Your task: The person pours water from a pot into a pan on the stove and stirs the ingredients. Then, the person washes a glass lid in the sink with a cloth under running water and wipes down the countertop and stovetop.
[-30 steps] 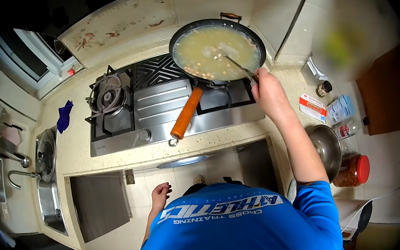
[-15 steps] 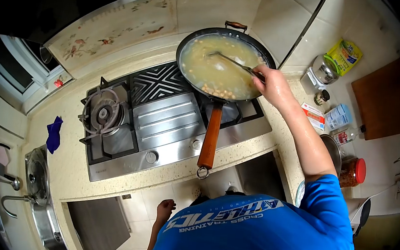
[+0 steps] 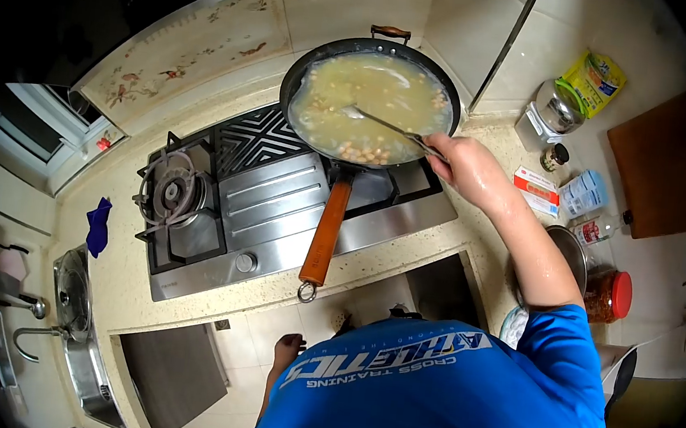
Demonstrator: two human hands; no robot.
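Observation:
My right hand is closed around the dark handle of a long-handled metal cooking spatula. The spatula's head is partly under the cloudy yellowish liquid, so its full shape is hidden. A large dark wok with a wooden long handle sits over the right burner. Pale tan beans or peanuts gather at the near side of the liquid, with others scattered through it. Down by my waist hangs my left hand, fingers loosely curled, touching nothing I can see.
The left burner is bare on the steel stove. A purple cloth lies at left, before the sink. Along the right wall stand a red-lidded jar, a small jar, a box and a cutting board.
The spatula's head has moved toward the near side of the wok, with my right hand slightly lower. The wok's long handle has swung left. My left hand stays by my waist.

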